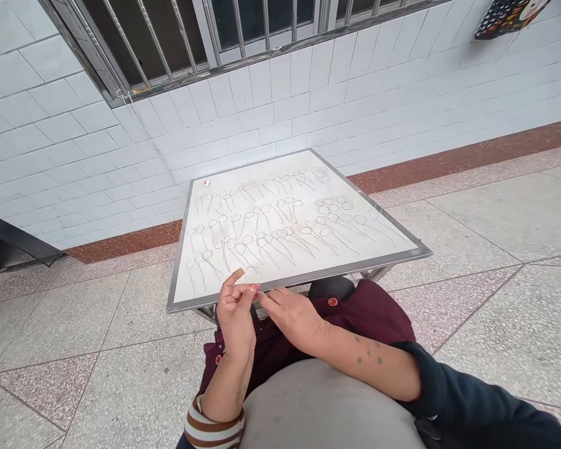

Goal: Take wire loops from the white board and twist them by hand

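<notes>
My left hand (237, 312) is raised at the table's near edge, its thumb and index finger pinched together. A thin dark loop (260, 273), like fine wire or cord, stands out just above that pinch. A tan wrap or tape covers the tip of one raised finger. My right hand (292, 317) meets the left fingertips from the right, fingers pressed together. Whatever lies between its fingertips is too small to make out. Beyond both hands, several similar thin loops with long tails (306, 231) lie in rows on the white table (243, 174).
A small white and red item (207, 183) sits at the table's far left corner. Grey edging (346, 269) frames the tabletop. Behind it rises a white tiled wall (280, 112) with a barred window (181, 37). A patterned bag (509, 19) hangs at upper right.
</notes>
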The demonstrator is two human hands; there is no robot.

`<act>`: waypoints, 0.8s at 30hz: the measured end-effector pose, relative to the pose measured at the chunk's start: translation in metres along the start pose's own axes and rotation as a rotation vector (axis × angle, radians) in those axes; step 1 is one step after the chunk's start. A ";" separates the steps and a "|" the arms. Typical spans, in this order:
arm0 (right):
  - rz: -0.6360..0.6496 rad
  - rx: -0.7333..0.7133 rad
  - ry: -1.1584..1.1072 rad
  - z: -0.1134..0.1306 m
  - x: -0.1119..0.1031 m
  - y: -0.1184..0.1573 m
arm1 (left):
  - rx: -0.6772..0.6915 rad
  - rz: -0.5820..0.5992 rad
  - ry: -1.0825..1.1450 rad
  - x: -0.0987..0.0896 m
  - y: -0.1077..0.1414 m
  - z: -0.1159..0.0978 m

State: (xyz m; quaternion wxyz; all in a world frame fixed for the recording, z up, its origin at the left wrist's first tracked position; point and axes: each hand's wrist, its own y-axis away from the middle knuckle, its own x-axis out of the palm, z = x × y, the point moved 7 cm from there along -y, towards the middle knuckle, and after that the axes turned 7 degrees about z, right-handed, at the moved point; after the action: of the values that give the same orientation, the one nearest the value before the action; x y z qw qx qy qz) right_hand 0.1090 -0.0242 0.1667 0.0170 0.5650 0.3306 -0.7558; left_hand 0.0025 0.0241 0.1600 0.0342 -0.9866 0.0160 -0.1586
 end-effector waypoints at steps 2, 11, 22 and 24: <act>-0.010 0.015 -0.004 -0.002 -0.001 0.003 | -0.002 -0.011 0.014 0.001 -0.002 0.000; -0.050 0.082 -0.109 -0.009 -0.011 0.008 | 0.104 -0.051 0.051 0.005 -0.012 -0.018; 0.055 0.161 -0.411 -0.053 -0.024 0.031 | 0.200 -0.146 0.015 0.001 -0.017 -0.047; -0.025 0.331 -0.602 -0.070 -0.041 0.024 | 0.149 -0.090 0.034 0.009 -0.014 -0.047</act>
State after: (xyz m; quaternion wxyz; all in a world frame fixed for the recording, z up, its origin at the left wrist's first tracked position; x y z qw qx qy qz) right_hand 0.1924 -0.0209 0.1807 0.0127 0.3076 0.1904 -0.9322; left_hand -0.0033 0.0349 0.2081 0.1002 -0.9782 -0.0395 -0.1776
